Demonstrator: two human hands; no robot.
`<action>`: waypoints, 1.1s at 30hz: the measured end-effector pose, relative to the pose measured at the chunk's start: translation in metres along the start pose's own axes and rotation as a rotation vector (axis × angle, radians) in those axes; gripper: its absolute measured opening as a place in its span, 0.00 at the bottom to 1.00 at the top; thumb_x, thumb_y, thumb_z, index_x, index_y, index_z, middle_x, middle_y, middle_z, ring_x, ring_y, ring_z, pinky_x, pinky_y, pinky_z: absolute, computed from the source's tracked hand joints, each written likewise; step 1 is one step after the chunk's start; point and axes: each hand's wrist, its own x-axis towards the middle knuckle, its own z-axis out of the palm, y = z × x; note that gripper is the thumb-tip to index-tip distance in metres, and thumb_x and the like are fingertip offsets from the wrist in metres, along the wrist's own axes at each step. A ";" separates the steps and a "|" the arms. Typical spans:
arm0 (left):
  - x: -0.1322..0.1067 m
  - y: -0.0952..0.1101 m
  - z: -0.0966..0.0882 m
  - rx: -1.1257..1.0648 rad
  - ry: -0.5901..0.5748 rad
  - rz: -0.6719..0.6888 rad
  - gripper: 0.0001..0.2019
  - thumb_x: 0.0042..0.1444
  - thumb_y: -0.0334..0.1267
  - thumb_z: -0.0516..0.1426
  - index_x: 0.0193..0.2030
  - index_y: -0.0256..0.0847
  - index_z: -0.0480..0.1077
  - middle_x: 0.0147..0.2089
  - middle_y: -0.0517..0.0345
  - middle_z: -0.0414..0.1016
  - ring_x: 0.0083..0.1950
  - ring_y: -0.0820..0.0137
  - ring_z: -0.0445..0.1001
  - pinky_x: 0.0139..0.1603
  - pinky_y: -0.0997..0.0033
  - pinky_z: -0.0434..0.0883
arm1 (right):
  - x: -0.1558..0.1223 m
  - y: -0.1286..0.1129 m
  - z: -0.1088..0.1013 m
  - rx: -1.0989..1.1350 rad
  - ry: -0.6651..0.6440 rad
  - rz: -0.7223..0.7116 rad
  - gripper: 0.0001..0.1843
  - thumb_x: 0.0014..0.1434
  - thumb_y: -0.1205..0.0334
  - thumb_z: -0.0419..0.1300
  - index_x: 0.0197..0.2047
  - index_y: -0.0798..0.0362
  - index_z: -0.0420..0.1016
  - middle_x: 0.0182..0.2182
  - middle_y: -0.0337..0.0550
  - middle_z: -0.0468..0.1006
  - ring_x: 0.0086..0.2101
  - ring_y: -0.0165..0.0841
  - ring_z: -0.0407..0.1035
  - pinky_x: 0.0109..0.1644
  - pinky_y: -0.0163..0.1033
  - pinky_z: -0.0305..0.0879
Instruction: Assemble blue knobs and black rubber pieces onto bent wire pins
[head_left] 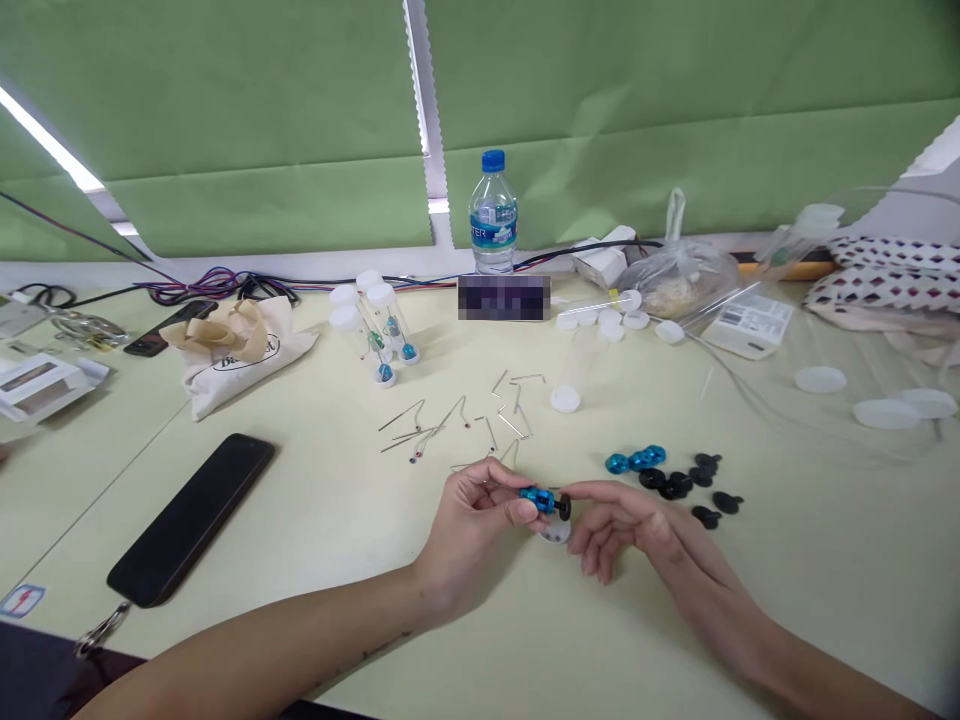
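Note:
Between the thumb and fingers of my left hand (pixel 480 515) is a small shiny blue metal piece (pixel 537 498). A black knob-like part (pixel 562 507) with a flat round end sits at its right end. My right hand (pixel 626 530) holds nothing; its index finger reaches to the black part, touching or nearly so, and its other fingers hang loosely bent. Partly hidden under the hands lies a whitish disc (pixel 556 533) with dark spots. Beyond my right hand lie more blue metal pieces (pixel 636 460) and several black knob-like parts (pixel 677 486).
Several bent thin metal rods (pixel 431 432) lie beyond my left hand. Capped clear tubes (pixel 382 325) stand further back. A phone (pixel 191 520) and cloth bag (pixel 244 355) are at left. A water bottle (pixel 493 215), plastic bag (pixel 679 280) and white caps (pixel 611 325) line the back.

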 end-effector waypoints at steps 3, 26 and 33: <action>0.000 0.000 0.000 0.001 -0.007 0.001 0.07 0.48 0.30 0.68 0.31 0.35 0.73 0.29 0.58 0.80 0.29 0.74 0.76 0.38 0.71 0.71 | 0.001 0.000 0.000 -0.005 -0.002 0.003 0.31 0.66 0.39 0.42 0.56 0.51 0.70 0.36 0.48 0.78 0.32 0.36 0.72 0.35 0.41 0.70; -0.001 0.000 0.000 0.001 -0.018 0.003 0.07 0.49 0.31 0.67 0.32 0.36 0.72 0.28 0.58 0.79 0.29 0.74 0.76 0.38 0.72 0.71 | 0.001 0.001 0.000 -0.013 0.010 0.015 0.31 0.66 0.40 0.42 0.57 0.54 0.68 0.35 0.49 0.78 0.32 0.35 0.72 0.34 0.40 0.70; -0.001 0.001 0.000 0.011 -0.012 -0.004 0.07 0.49 0.31 0.67 0.32 0.36 0.72 0.28 0.58 0.79 0.29 0.74 0.76 0.38 0.71 0.71 | 0.001 -0.003 0.002 -0.021 0.013 0.020 0.32 0.66 0.39 0.42 0.56 0.55 0.69 0.35 0.50 0.78 0.31 0.36 0.72 0.34 0.41 0.70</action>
